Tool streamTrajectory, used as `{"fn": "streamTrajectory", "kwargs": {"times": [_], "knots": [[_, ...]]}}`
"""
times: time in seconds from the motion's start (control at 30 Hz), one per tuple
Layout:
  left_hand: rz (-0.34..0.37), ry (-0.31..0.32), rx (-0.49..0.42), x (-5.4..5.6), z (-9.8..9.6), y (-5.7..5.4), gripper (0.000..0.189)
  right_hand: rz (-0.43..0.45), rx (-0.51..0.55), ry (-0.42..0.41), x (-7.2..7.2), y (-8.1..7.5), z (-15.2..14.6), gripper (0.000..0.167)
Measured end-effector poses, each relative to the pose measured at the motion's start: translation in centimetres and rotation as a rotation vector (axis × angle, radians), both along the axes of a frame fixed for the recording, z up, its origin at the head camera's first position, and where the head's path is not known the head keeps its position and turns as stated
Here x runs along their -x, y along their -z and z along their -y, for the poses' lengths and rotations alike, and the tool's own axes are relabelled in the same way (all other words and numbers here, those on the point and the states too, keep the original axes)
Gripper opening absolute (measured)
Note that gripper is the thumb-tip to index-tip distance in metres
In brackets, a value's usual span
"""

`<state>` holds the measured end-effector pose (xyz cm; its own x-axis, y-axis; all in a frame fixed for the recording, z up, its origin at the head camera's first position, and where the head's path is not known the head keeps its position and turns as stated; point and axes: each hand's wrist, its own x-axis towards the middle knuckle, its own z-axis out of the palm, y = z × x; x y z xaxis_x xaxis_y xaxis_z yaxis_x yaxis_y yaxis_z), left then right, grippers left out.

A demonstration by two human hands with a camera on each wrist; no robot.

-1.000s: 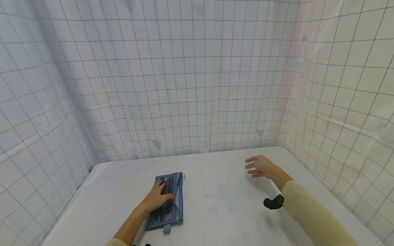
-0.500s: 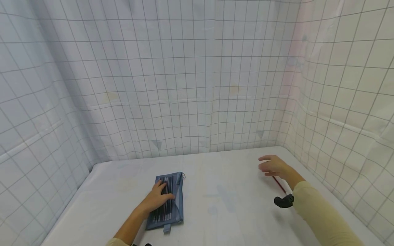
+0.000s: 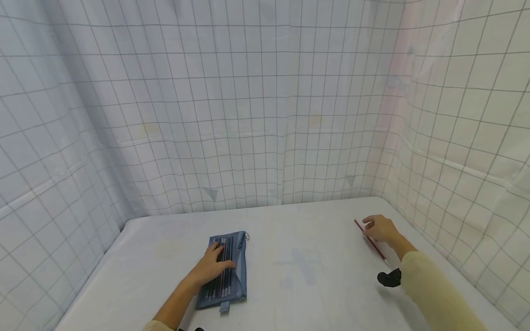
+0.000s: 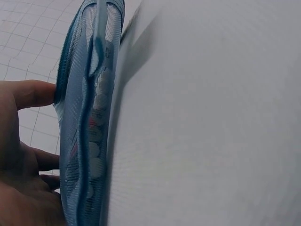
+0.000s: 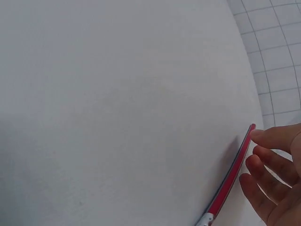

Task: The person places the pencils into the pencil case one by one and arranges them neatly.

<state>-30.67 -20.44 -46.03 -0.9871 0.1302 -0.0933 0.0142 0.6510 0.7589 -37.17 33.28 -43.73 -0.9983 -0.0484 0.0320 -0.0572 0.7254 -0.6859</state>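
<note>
On the left of the table lies a blue mesh zip pencil case [image 3: 241, 280] with several dark pencils inside. My left hand [image 3: 211, 266] rests on it with fingers spread; the left wrist view shows the case [image 4: 75, 141] edge-on, the thumb against its zip side. At the right, a red pencil [image 3: 377, 248] lies slanted on the table, its pale end toward me. My right hand [image 3: 380, 228] is over its middle in the head view, fingers loosely bent. In the right wrist view the thumb reaches the pencil [image 5: 230, 176] near its far end, and the other fingers are beside it, not wrapped round.
A white table [image 3: 298, 257] spreads between the hands. White grid-patterned curtains [image 3: 256, 115] enclose its back and sides. A black wrist device [image 3: 389, 278] sits by the right sleeve [image 3: 439, 294]. A small ring [image 3: 247, 236] hangs from the case's far corner.
My right hand has moved to the right and slightly toward me, over the red pencil, which has come into view from under the hand and arm. The left hand and pencil case stay put.
</note>
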Motion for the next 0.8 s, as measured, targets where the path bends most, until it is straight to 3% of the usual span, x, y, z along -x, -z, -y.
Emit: {"fn": "streamTrajectory", "kwargs": {"times": [0.2, 0.3, 0.53, 0.8], "knots": [[-0.015, 0.018, 0.001, -0.1, 0.3, -0.2, 0.091, -0.062, -0.142, -0.002, 0.2, 1.2, -0.1, 0.040], [-0.024, 0.019, 0.012, -0.1, 0.3, -0.3, 0.091, -0.040, -0.154, 0.022, 0.3, 1.6, 0.0, 0.036], [-0.041, 0.021, 0.001, -0.2, 0.2, -0.5, 0.089, -0.060, -0.271, 0.081, 0.3, 1.6, 0.4, 0.035], [-0.044, 0.021, 0.015, -0.2, 0.2, 0.1, 0.089, -0.083, -0.278, 0.098, 0.4, 1.5, 0.6, 0.031]]}}
